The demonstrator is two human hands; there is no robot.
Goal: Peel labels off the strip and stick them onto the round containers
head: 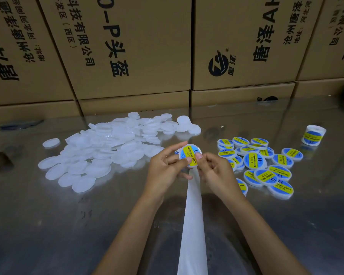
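Container, round, white, labelled: gripped by my left hand and right hand above table; thumbs pressing label. Strip hangs beneath. Contents unseen.

"SOLDERING PASTE" reads on the held container's yellow label; cardboard boxes show "0-P头盔".

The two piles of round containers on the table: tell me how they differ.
The left pile is plain translucent white, with no labels; the right pile carries blue and yellow labels. The left pile is bigger and spreads wider; the right pile is smaller. Both are flat round pieces that lie loosely overlapping on the shiny table.
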